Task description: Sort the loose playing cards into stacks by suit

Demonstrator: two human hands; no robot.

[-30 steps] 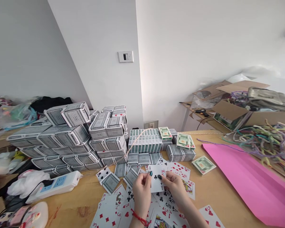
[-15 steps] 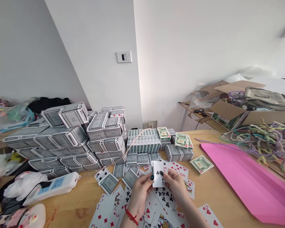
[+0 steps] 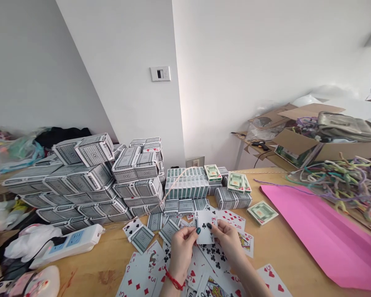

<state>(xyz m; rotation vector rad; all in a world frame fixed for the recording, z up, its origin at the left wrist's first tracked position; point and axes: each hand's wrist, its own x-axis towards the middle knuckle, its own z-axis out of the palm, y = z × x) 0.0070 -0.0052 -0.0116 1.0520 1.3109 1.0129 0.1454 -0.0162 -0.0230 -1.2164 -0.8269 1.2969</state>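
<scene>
An ace of clubs (image 3: 204, 231) faces me, held upright between both hands. My left hand (image 3: 184, 247) pinches its left edge with thumb and fingers; a red string bracelet circles the wrist. At the card's right side, my right hand (image 3: 227, 239) grips with its dark-nailed thumb on the face. Whether more cards sit behind the ace cannot be made out. Loose face-up cards (image 3: 139, 274) spread beneath and around both hands. A few cards lie back up (image 3: 142, 238) to the left. One five of hearts (image 3: 272, 280) lies right of my right forearm.
Stacked grey-backed card bundles (image 3: 92, 177) rise at the left. Green card boxes (image 3: 187, 183) stand behind the hands, with a single box (image 3: 262, 213) to the right. Pink paper (image 3: 324, 243), a yarn pile (image 3: 352, 181), an open carton (image 3: 343, 150) and a white power strip (image 3: 71, 243) flank the work area.
The held ace has shifted very slightly left, and my left hand's fingers have moved a little at its edge. Both hands still hold it.
</scene>
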